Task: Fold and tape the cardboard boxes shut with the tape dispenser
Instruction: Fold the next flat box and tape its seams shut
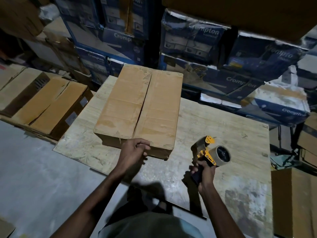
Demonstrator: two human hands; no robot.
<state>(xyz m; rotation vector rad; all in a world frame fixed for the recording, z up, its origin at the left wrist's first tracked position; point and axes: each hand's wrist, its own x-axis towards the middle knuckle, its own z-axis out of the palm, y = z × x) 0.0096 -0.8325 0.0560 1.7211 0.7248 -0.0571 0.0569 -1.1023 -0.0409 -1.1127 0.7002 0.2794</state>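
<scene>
One dispenser handle mostly inside right hand

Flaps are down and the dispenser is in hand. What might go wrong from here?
1. The centre seam of the cardboard box stands slightly open; tape may bridge the gap or catch only one flap.
2. Only the left hand, at the near edge, is on the box; dragging the tape dispenser in the right hand could slide it on the wooden board.
</scene>
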